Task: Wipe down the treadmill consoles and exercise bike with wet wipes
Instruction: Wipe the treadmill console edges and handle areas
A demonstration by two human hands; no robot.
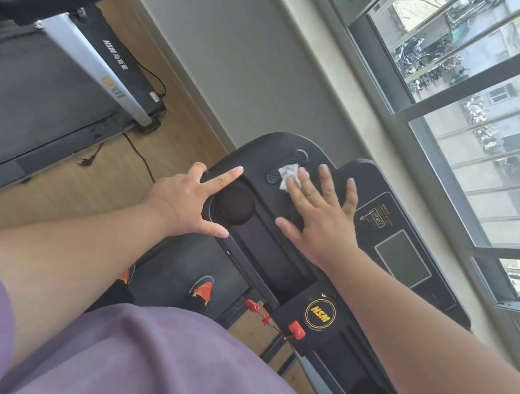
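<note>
A purple shirt fills the bottom, closest of all. The right hand lies flat with straight fingers, pressing a white wet wipe onto the black treadmill console. The wipe peeks out under its fingertips. The left hand is spread out, resting by the round cup holder, holding nothing. It looks like this console is mid-wipe. Another treadmill sits beyond the left hand; no exercise bike shows, so plenty seems left.
</note>
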